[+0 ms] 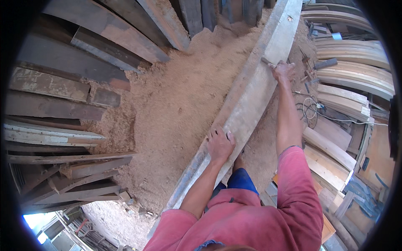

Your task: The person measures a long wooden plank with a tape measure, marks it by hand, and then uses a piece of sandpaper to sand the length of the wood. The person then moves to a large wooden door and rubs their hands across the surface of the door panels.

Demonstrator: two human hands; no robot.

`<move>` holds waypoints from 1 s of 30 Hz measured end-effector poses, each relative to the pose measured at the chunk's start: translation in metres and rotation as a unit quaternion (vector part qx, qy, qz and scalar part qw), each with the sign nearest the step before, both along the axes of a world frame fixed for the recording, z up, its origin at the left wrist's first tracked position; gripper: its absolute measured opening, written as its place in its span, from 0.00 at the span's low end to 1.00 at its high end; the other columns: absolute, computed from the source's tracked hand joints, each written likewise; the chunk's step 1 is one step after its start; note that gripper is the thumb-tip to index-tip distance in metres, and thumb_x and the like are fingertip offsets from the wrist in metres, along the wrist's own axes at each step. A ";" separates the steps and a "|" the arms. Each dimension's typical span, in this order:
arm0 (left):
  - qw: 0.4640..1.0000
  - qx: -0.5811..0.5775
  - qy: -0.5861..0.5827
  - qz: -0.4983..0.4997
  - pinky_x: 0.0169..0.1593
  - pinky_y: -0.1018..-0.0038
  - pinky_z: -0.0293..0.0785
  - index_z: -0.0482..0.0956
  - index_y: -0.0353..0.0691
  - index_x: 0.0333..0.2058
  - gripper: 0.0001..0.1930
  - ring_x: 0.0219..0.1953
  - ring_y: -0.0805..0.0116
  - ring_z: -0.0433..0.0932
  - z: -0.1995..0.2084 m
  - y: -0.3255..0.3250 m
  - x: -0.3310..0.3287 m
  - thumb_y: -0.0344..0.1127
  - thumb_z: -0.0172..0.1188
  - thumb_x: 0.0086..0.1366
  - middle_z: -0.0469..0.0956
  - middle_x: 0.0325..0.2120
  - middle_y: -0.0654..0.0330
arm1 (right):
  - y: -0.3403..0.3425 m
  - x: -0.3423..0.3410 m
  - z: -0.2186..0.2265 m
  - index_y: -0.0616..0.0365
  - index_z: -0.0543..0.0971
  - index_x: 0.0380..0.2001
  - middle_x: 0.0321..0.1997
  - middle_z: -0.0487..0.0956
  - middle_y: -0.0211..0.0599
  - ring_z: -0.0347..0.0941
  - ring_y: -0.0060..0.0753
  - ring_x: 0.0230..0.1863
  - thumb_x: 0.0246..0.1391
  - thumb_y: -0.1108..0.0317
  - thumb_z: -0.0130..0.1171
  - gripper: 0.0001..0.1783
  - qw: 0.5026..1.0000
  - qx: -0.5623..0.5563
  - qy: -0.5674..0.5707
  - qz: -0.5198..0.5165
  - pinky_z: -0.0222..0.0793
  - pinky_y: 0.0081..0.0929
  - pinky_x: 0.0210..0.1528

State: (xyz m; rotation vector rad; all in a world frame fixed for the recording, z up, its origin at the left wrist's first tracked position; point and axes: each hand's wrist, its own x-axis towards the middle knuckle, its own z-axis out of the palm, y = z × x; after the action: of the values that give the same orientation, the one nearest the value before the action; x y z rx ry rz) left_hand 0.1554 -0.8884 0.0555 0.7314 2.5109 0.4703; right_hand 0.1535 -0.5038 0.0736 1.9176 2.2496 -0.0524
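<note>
A long, thick wooden beam (247,113) runs aslant in front of me, from the lower middle to the top right. Its pale upper face shows dusty patches. My left hand (220,144) lies on the nearer part of the beam, fingers apart and resting near its left edge. Farther up, my right hand (282,70) is closed over the beam, arm stretched out. A short, thin dark piece (266,61) pokes out past its fingertips. Its kind is too small to make out, and the palm side of the hand is hidden.
Sawdust (180,108) covers the ground left of the beam. Dark planks (50,83) are stacked along the left. Paler boards (351,71) line the right, near a coiled cable (310,105) and a small dark block (325,63).
</note>
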 end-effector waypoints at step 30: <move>1.000 0.022 -0.006 0.000 0.58 0.50 0.70 0.73 0.30 0.52 0.25 0.58 0.42 0.71 -0.012 -0.004 0.000 0.48 0.52 0.68 0.74 0.53 0.38 | -0.287 0.048 0.017 0.51 0.83 0.46 0.73 0.58 0.51 0.58 0.65 0.66 0.57 0.49 0.65 0.21 0.992 0.014 0.119 0.030 0.59 0.54 0.67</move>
State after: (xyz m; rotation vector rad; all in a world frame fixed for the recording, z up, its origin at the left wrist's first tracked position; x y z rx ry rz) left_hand 0.1550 -0.8922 0.0437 0.7438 2.4965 0.5310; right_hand 0.2019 -0.7909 0.0904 1.9479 2.4688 -0.2549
